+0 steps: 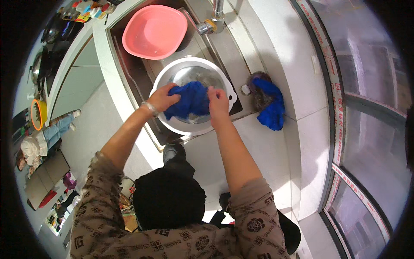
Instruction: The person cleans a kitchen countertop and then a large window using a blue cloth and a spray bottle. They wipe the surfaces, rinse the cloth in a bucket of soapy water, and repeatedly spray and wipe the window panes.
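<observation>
A wet-looking blue cloth (189, 100) is stretched between my two hands over a white basin (160, 86) with water in it. My left hand (163, 98), a bracelet at its wrist, grips the cloth's left end. At the cloth's right end, my right hand (218, 102) pinches it with fingers closed. The cloth's lower part hangs over the basin, and I cannot tell how much of it touches the water. The basin stands in the metal sink (125, 69), its right rim reaching the sink's edge.
A pink basin (156, 32) sits farther back in the sink, beside the faucet (211, 25). On the counter to the right lies another blue cloth (272, 103) by a dark mesh-like bundle (261, 93). A window frame (338, 108) runs along the right. Another person (36, 144) is at far left.
</observation>
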{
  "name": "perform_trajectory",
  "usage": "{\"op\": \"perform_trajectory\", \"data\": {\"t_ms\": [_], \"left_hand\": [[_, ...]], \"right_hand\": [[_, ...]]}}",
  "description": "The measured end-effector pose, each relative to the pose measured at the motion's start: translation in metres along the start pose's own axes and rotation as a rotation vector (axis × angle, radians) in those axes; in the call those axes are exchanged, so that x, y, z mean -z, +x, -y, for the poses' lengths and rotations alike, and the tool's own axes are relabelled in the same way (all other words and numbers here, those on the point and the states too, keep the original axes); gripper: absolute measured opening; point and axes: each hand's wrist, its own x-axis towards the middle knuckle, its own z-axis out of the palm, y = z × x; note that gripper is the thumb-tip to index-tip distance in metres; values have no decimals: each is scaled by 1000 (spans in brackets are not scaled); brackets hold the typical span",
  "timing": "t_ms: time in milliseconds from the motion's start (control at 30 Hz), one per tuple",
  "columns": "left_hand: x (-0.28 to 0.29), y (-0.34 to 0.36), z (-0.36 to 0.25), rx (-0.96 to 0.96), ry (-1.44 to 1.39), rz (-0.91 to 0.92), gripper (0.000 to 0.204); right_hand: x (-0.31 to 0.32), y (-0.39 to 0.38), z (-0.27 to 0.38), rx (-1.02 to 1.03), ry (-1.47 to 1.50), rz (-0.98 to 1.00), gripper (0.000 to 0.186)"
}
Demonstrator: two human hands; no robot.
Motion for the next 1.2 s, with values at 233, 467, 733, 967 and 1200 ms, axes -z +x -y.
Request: {"op": "perform_trajectory", "data": {"t_ms": [233,467,733,967,1200], "left_hand": [[-65,82,59,-157,940,-141,39],[-94,81,62,-196,867,-195,31],[-1,-26,-9,-768,67,4,21],[25,-39,-24,-726,-585,-11,53],[-25,2,9,-193,-1219,174,80]], "right_hand": [[1,-12,-29,429,-629,168,30],[32,-27,-22,268,-764,230,31],[9,-24,17,799,-907,246,60],[0,-59,67,349,-282,714,51],[1,-68,95,294,23,654,44]]}}
